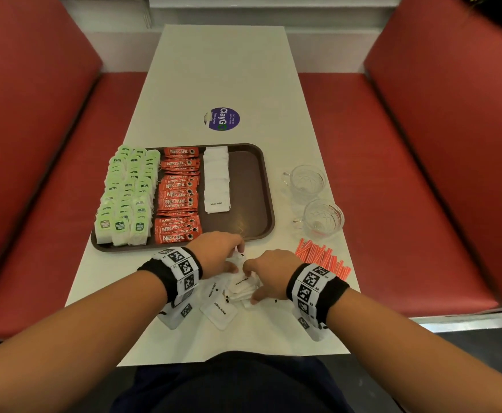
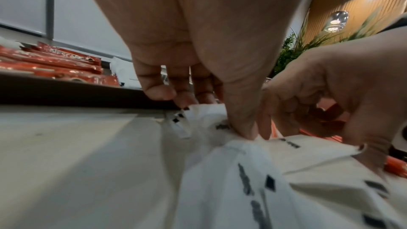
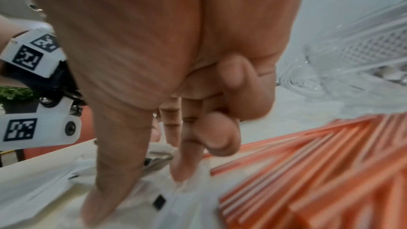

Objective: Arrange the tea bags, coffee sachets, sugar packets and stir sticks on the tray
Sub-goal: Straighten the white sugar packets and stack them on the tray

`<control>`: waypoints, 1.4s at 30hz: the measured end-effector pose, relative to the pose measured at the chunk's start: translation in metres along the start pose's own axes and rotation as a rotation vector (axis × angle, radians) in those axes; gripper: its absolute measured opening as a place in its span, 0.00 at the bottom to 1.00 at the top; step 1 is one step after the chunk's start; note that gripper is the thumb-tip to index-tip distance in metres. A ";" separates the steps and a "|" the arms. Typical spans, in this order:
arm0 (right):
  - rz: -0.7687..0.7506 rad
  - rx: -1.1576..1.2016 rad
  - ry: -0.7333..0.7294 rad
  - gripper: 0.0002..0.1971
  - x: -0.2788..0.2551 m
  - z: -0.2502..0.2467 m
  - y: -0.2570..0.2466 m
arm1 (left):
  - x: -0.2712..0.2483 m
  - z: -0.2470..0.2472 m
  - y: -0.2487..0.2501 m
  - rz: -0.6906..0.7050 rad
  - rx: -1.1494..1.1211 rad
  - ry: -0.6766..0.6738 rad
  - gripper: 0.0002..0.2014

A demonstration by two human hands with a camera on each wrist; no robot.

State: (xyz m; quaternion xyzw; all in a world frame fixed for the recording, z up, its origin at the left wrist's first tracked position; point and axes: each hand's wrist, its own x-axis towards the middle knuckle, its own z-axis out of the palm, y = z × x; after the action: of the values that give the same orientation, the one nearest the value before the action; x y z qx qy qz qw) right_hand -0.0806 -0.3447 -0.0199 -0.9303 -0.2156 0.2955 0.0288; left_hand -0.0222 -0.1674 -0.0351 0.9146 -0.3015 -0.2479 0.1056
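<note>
Fingers [image 2: 242, 128] of both hands pinch loose sugar packets [image 1: 238, 286] heaped on the table [image 1: 214, 70] just before the tray [image 1: 255, 186]; slick packets may slip and scatter toward nearby stir sticks [image 1: 322, 257].

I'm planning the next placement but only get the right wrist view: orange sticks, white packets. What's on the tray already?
Observer: The tray holds green tea bags on the left, red coffee sachets in the middle, then one column of sugar packets.
Operator: Any room left?
Observer: Yes, bare tray to the right of that sugar column.
Operator: What is the left hand doing?
Observer: The left hand pinches the loose sugar packets on the table, just in front of the tray.
</note>
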 end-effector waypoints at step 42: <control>-0.156 0.562 0.403 0.07 0.056 -0.033 0.026 | 0.053 -0.038 -0.061 -0.664 -0.357 0.480 0.15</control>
State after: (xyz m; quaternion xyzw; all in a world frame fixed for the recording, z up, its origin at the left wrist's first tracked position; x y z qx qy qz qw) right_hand -0.0106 -0.3423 -0.0278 -0.9063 -0.1863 0.1505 0.3482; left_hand 0.0649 -0.1489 -0.0438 0.9609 0.0891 -0.0970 0.2437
